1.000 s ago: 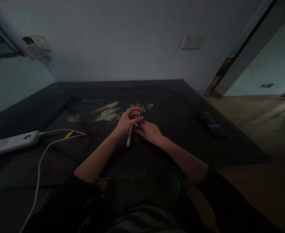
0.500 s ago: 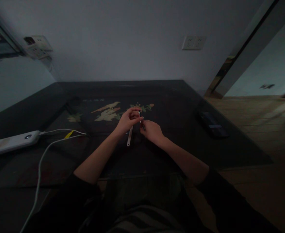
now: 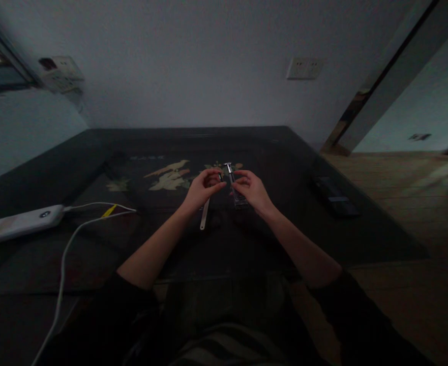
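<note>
My left hand [image 3: 203,189] is closed in a pinch on a small dark piece with a shiny edge [image 3: 220,177], too small to name. Just to its right, my right hand [image 3: 253,190] grips a slim, shiny tool with a T-shaped head [image 3: 230,169], its head pointing away from me. The tool's kind is unclear in the dim light. Below the right fingers a dark, glinting object [image 3: 240,204] shows, perhaps the tool's lower end. Under my left hand lies a narrow pale flat strip with a hole in its end [image 3: 204,218]; its far part is hidden.
The dark table [image 3: 269,244] bears a printed bird-and-flower picture [image 3: 168,178]. At the left lies a white power bank [image 3: 21,223] with a white cable [image 3: 64,254] and yellow tag [image 3: 109,211]. A black phone [image 3: 334,195] lies at the right. Wall sockets [image 3: 305,68] are behind.
My right hand has moved up and right, away from the left fingers. The T-headed tool now shows in it. My left hand stays nearly still with the small dark piece.
</note>
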Demonstrator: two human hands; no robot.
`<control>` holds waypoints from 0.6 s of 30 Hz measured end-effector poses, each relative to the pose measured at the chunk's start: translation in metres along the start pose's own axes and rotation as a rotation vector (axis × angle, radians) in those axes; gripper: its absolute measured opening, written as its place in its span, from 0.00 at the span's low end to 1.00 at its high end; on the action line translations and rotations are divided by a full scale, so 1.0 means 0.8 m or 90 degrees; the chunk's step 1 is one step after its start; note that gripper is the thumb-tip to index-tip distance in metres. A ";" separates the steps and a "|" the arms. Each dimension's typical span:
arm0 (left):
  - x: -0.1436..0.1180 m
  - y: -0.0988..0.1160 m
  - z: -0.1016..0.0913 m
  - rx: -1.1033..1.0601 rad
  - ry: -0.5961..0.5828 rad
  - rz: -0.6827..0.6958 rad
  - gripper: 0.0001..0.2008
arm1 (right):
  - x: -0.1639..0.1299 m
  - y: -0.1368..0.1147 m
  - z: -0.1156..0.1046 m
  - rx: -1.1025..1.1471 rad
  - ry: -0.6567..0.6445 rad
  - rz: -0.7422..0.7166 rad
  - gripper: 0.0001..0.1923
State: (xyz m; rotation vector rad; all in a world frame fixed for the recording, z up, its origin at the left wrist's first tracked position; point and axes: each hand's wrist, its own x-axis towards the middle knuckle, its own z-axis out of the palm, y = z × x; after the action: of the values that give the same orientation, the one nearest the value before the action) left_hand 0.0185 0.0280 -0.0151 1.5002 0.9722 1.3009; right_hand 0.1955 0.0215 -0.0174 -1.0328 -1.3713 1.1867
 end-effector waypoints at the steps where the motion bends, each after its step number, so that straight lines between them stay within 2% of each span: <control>1: 0.000 0.000 0.000 -0.002 -0.006 0.000 0.23 | -0.001 -0.002 0.000 0.011 -0.008 0.007 0.22; 5: -0.001 0.002 0.002 0.000 -0.015 -0.001 0.23 | -0.003 -0.009 -0.002 -0.017 -0.031 0.013 0.20; 12: -0.002 0.007 0.002 0.017 -0.016 0.021 0.20 | -0.002 -0.011 -0.007 -0.149 -0.051 -0.035 0.18; 15: -0.004 0.008 0.002 0.021 -0.015 0.028 0.20 | -0.003 -0.014 -0.006 -0.174 -0.080 -0.046 0.16; 18: -0.005 0.009 0.002 0.024 -0.007 0.033 0.21 | -0.004 -0.017 -0.005 -0.174 -0.073 -0.047 0.14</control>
State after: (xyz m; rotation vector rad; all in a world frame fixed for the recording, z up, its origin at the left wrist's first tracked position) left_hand 0.0194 0.0221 -0.0090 1.5693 0.9612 1.3165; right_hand 0.2002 0.0172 -0.0043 -1.1060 -1.6816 1.0360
